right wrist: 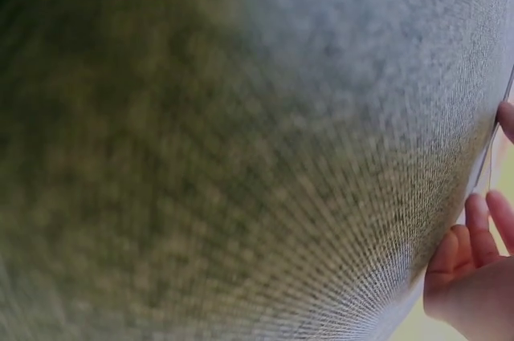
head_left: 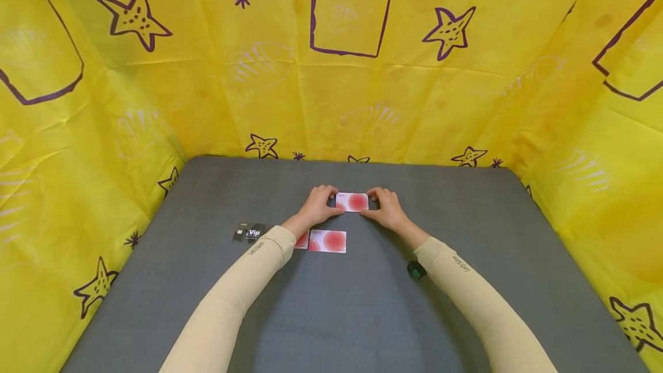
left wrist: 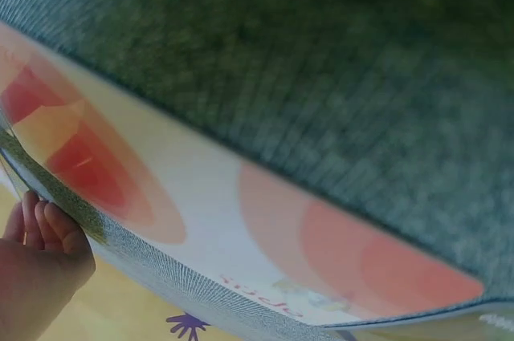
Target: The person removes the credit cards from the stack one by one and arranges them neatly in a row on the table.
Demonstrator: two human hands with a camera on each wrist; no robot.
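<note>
Yellow cloth (head_left: 269,102) walls a grey bench (head_left: 331,315) — left hand (head_left: 317,205) and right hand (head_left: 387,209) pinch opposite ends of a card (head_left: 352,202), beyond a second card (head_left: 328,241). Probably positioning it, though whether it touches the bench I can't tell; next move likely calls for both grips working evenly.

Yellow starfish-print curtain (head_left: 321,108) around three sides of a grey table (head_left: 456,206)
</note>
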